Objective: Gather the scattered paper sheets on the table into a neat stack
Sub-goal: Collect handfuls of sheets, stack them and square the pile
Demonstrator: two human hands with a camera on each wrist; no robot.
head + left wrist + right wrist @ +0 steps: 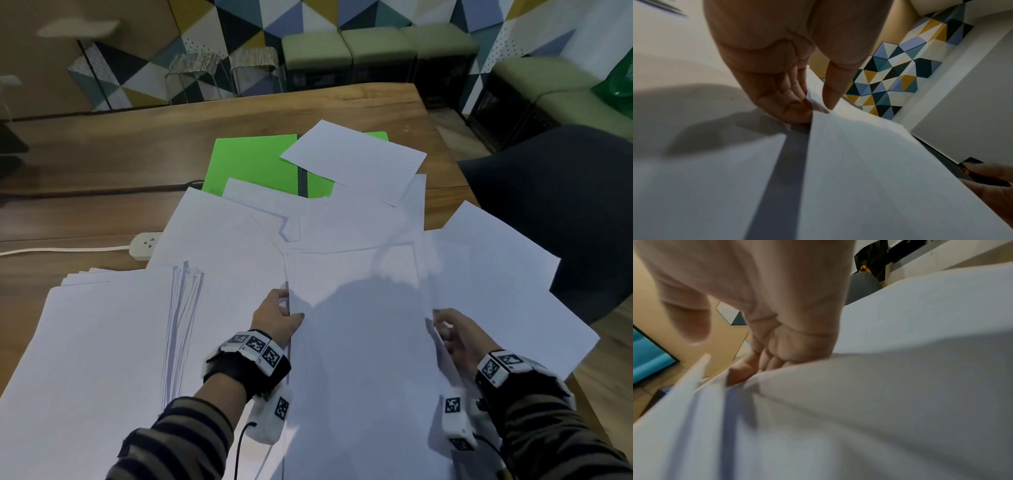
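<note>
White paper sheets [219, 240] lie scattered and overlapping over most of the wooden table [102, 154]. A bundle of sheets [359, 342] is held near me between both hands, slightly raised. My left hand [279, 313] pinches its left edge; in the left wrist view the thumb and fingers of the left hand [816, 110] close on the bundle [859, 162]. My right hand [452, 334] holds the right edge. In the right wrist view the right hand [744, 371] has its fingers curled under the bundle [879, 402] and its thumb lifted.
A fanned pile of sheets [102, 342] lies at the near left. A green folder [257, 164] sits partly under papers at the back. A white power strip [144, 245] with its cable is at the left. A dark chair [555, 205] stands by the table's right edge.
</note>
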